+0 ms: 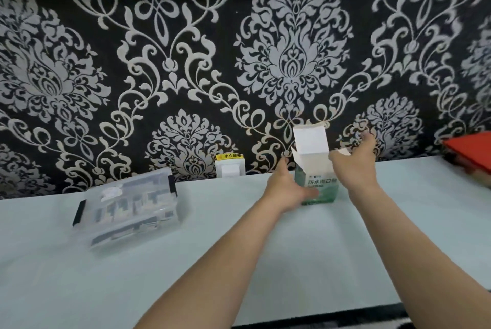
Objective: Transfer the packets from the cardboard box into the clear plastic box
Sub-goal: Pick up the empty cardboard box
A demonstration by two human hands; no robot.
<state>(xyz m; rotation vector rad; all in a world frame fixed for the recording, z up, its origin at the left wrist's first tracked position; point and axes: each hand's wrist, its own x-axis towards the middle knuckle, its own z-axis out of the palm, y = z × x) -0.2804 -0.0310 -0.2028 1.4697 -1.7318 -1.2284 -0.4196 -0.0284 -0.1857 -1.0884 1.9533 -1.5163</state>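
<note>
Both hands are out at the far edge of the table. The left hand (287, 192) grips the lower left side of the small upright green-and-white cardboard box (320, 185), thumb wrapped across the printed front, fingers out of sight round the far side. The right hand (356, 162) is spread, fingers straight and reaching up past the box's top right corner, holding nothing; its heel is right at a small side flap, though whether they touch I cannot tell.

The box itself: green lower body with dark Chinese lettering on a white band, plain white above, and the top lid flap standing straight up, white on its inner face. It stands on the pale mint table (79, 262), close to the black wall with white damask pattern (186, 63). Its inside is hidden from this angle.

Well off to the left lies the flat rectangular clear plastic box (127, 206), lid down, black clips at both ends, dark and white shapes blurred inside.

Between the two, against the wall, a white socket cover with a yellow label (229, 166). A red flat object (471, 150) sits at the right edge
</note>
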